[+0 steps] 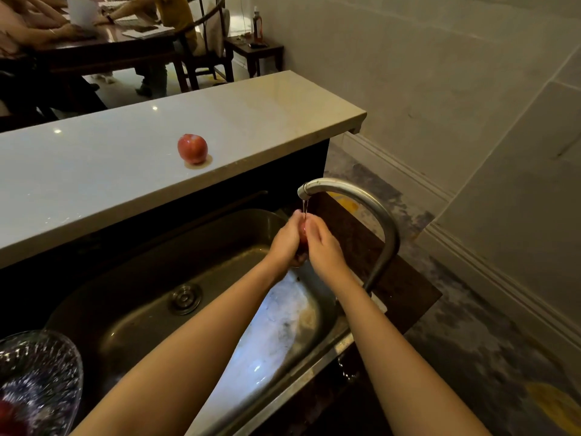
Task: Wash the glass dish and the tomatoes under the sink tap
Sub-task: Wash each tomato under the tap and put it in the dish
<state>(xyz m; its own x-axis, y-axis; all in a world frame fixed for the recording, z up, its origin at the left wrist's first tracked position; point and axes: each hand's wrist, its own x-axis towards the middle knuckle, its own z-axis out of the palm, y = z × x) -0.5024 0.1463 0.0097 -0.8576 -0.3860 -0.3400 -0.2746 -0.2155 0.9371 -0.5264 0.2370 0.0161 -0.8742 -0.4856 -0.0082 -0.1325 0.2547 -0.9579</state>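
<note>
Both of my hands are cupped around a red tomato under the tap's spout, where a thin stream of water runs onto it. My left hand wraps its left side and my right hand covers its right side, so most of the tomato is hidden. A second red tomato sits alone on the white raised counter. The glass dish stands at the bottom left beside the sink, with something red partly visible in it.
The steel sink basin lies below my arms, its drain left of centre. The curved tap pipe rises at the right. Beyond the counter, people sit at a dark table. A tiled wall stands to the right.
</note>
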